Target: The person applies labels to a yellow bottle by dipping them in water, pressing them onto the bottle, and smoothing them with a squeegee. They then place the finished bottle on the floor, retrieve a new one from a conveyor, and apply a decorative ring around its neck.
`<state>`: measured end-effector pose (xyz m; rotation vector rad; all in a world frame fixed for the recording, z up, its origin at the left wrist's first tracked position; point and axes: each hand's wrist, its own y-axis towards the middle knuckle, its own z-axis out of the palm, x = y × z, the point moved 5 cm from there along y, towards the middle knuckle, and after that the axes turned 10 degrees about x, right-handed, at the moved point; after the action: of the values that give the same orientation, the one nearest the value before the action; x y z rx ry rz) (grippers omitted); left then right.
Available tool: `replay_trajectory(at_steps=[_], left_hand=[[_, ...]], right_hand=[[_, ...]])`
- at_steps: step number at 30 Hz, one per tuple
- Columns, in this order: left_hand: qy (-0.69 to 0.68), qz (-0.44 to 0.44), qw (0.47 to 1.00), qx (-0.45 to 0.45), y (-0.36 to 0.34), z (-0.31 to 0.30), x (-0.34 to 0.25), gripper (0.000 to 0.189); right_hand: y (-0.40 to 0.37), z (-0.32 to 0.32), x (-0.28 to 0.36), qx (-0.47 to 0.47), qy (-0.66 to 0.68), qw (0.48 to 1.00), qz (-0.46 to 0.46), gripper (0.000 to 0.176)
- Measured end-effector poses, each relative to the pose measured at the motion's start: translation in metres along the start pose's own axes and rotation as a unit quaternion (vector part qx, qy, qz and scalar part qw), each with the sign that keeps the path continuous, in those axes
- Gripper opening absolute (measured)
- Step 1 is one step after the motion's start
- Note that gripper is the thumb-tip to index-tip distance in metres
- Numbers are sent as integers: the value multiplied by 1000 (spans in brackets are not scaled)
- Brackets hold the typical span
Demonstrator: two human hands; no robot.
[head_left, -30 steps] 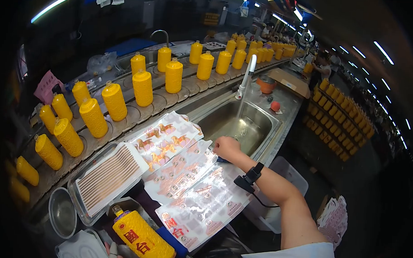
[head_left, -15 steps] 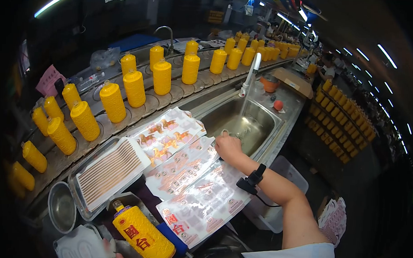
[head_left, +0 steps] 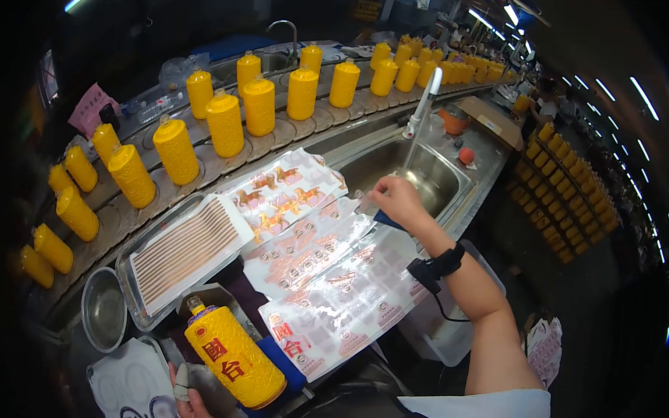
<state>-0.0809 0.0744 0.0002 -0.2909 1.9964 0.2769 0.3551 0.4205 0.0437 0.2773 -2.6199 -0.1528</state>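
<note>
My right hand is closed in a pinch over the near edge of the sink, a dark band on its wrist. A small see-through bit shows by its fingertips; I cannot tell what it is. Just below lie wet printed decal sheets, one with red characters at its corner. At the lower left, my left hand has its fingers around a pale grey-white piece. Beside it, a yellow bottle with red characters and a bare neck leans on a blue support.
Water runs from a white tap into the steel sink. Yellow bottles line the slatted conveyor behind. A tray holds a striped sheet, with a metal bowl beside it. Horse decals lie nearby. A clear bin stands below.
My right hand has risen and drawn back from the sink's inside edge, and a blue edge now shows beneath it. My left hand has come further into view beside the bottle.
</note>
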Motion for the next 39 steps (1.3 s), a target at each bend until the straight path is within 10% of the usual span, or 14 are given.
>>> replay_trajectory(at_steps=[39], left_hand=[[-37, 13, 999, 18, -12, -2, -6, 41]], right_hand=[[-42, 20, 49, 87, 56, 994, -34, 25]])
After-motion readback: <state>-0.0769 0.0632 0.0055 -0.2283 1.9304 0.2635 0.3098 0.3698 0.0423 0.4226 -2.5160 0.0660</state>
